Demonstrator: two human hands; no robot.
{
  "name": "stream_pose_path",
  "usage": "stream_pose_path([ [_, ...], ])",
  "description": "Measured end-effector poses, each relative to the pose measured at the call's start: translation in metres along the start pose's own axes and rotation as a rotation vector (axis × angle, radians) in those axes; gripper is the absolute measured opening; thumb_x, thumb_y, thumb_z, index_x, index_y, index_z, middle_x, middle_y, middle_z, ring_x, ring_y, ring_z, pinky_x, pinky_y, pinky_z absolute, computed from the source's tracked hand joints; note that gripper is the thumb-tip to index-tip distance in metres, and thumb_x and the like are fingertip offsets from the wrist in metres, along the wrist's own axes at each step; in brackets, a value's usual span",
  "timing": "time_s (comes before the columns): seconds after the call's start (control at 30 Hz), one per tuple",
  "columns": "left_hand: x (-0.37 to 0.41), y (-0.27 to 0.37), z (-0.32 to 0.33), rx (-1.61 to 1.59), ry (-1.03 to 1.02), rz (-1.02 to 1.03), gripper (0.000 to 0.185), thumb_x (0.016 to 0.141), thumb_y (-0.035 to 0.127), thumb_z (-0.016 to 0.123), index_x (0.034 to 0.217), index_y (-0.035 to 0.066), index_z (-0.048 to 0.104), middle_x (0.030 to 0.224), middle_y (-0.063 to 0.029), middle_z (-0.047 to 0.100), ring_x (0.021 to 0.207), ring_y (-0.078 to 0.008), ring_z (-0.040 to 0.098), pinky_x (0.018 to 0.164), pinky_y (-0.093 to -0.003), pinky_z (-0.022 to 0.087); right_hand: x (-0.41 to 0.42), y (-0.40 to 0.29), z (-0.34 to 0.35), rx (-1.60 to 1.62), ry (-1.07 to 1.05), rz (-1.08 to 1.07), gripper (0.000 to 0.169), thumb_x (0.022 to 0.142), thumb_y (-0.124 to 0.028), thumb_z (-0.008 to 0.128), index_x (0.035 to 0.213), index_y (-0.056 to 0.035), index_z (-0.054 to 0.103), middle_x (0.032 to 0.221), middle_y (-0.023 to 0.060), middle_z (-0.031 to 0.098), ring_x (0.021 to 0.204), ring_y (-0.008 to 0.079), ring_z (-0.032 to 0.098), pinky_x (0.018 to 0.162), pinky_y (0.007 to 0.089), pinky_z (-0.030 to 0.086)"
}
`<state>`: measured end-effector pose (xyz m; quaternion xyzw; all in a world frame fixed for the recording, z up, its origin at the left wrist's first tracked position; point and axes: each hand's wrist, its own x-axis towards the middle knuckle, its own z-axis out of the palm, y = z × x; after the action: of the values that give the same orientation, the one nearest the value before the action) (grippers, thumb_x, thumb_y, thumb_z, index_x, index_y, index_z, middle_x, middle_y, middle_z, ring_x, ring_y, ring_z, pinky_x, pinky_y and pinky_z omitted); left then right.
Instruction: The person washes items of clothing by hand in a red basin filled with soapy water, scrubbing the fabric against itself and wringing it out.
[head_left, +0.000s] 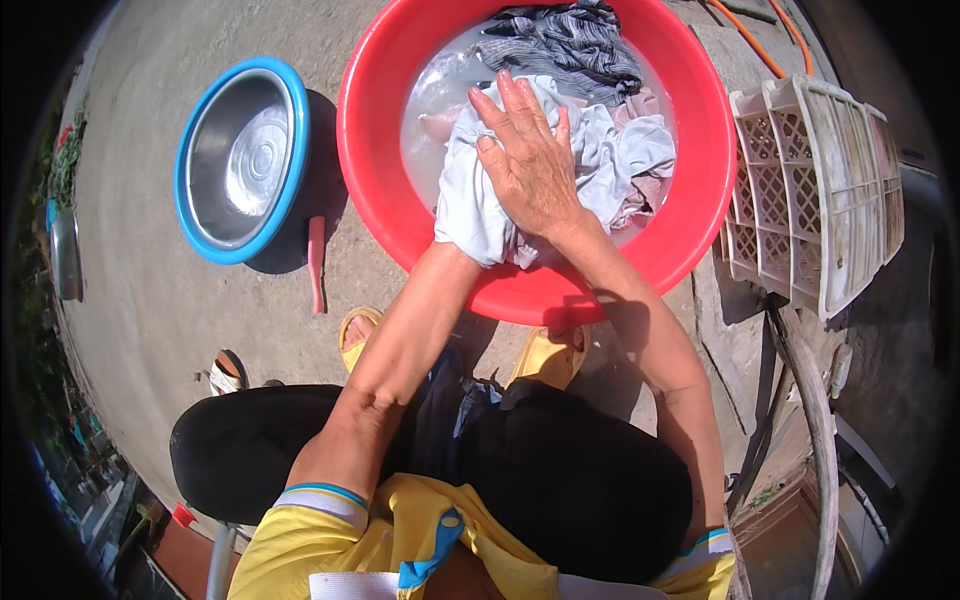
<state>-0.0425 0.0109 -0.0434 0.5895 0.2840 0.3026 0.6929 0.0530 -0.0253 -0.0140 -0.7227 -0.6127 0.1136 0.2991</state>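
Note:
A white wet cloth (469, 196) lies bunched at the near side of a red plastic basin (375, 127). My left forearm (420, 315) runs into this cloth, which covers my left hand completely. On top of the cloth rests my right hand (529, 161), palm down with its fingers spread. Cloudy water (421, 161) surrounds the laundry. A dark striped garment (566, 52) is heaped at the basin's far side, and a pinkish cloth (637, 196) shows at the right beneath the white one.
A metal bowl (259, 161) within a blue-rimmed basin (182, 180) stands left, beside a pink-handled brush-like tool (316, 262). At right, a dirty white plastic crate (832, 187) sits close to the red basin. A curved wooden pole (814, 405) and orange hose (750, 37) are also there.

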Motion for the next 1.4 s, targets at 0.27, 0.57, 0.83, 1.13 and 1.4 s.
stream_pose_path([
  [0.27, 0.009, 0.017, 0.008, 0.008, 0.014, 0.055, 0.041, 0.104, 0.02, 0.032, 0.141, 0.003, 0.035, 0.138, -0.011, 0.047, 0.127, -0.0208, 0.046, 0.106, -0.0306, 0.037, -0.008, 0.006, 0.008, 0.185, 0.03, 0.108, 0.053, 0.094, -0.032, 0.047, 0.141, -0.0078, 0.043, 0.154, 0.0208, 0.026, 0.143, 0.0375, 0.023, 0.111, 0.0625, 0.014],
  [0.57, 0.014, -0.013, 0.014, -0.636, -0.049, -0.057, 0.046, 0.103, 0.018, 0.031, 0.147, 0.002, 0.026, 0.148, -0.0158, 0.034, 0.135, -0.0238, 0.037, 0.111, -0.0311, 0.031, 0.034, 0.032, -0.002, 0.22, 0.044, 0.151, 0.052, 0.096, -0.033, 0.038, 0.137, -0.0026, 0.047, 0.151, 0.0239, 0.029, 0.141, 0.0383, 0.026, 0.112, 0.0589, 0.018],
  [0.83, 0.0, -0.012, -0.006, -0.076, 0.086, -0.025, 0.046, 0.104, 0.018, 0.027, 0.147, 0.005, 0.027, 0.147, -0.0133, 0.037, 0.134, -0.024, 0.039, 0.111, -0.0305, 0.031, -0.034, -0.037, 0.007, 0.257, 0.004, -0.018, 0.054, 0.094, -0.031, 0.048, 0.143, -0.0087, 0.041, 0.154, 0.0229, 0.022, 0.143, 0.0387, 0.022, 0.11, 0.0648, 0.015],
  [1.13, 0.026, -0.003, 0.01, -1.146, 0.051, -0.26, 0.042, 0.096, 0.029, 0.046, 0.129, 0.004, 0.049, 0.123, -0.0127, 0.057, 0.113, -0.0248, 0.053, 0.093, -0.0343, 0.044, 0.039, 0.061, -0.012, 0.675, 0.093, 0.096, 0.048, 0.099, -0.028, 0.037, 0.131, 0.0031, 0.053, 0.141, 0.0161, 0.049, 0.132, 0.0264, 0.043, 0.109, 0.0424, 0.033],
  [1.4, 0.029, 0.042, 0.004, -0.945, 0.199, -0.345, 0.022, 0.094, 0.016, 0.046, 0.106, 0.003, 0.06, 0.099, -0.0116, 0.065, 0.085, -0.0212, 0.065, 0.076, -0.0341, 0.055, 0.006, 0.079, -0.029, 1.491, 0.44, 0.856, 0.049, 0.103, -0.039, 0.034, 0.122, -0.0005, 0.057, 0.114, 0.0121, 0.065, 0.106, 0.0251, 0.062, 0.093, 0.0405, 0.049],
])
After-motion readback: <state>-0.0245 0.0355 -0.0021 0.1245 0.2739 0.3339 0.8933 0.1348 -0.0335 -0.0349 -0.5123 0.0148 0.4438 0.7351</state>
